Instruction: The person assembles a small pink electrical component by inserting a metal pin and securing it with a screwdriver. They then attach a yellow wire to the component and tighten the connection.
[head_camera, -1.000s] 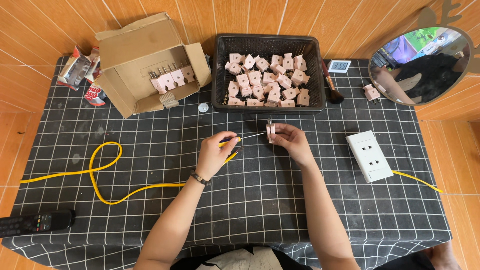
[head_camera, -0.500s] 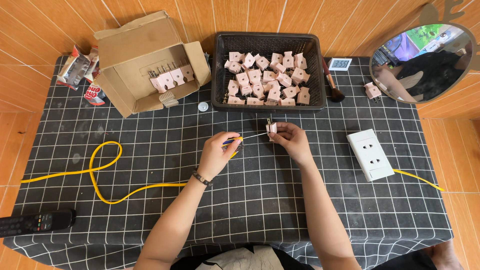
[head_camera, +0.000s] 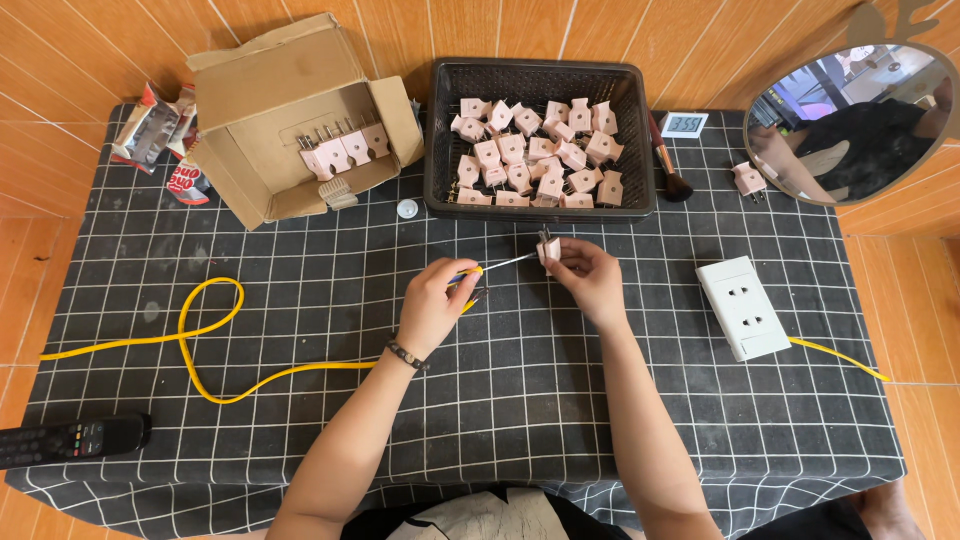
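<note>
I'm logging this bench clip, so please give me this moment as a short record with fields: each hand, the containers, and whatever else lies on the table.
left hand: grips a screwdriver, tip at the plug
right hand: holds one pink plug, prongs up
black basket: full of pink plugs
cardboard box: on its side, a few plugs inside
yellow cable: looped on the checked cloth
white socket block: right of the hands
remote: near left edge

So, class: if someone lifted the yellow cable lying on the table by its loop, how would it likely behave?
The yellow cable would probably sag and flop, since it already lies in a loose loop. It looks thin, so likely light. Its springy curve suggests the loop might partly hold shape on the checked tablecloth.
</note>
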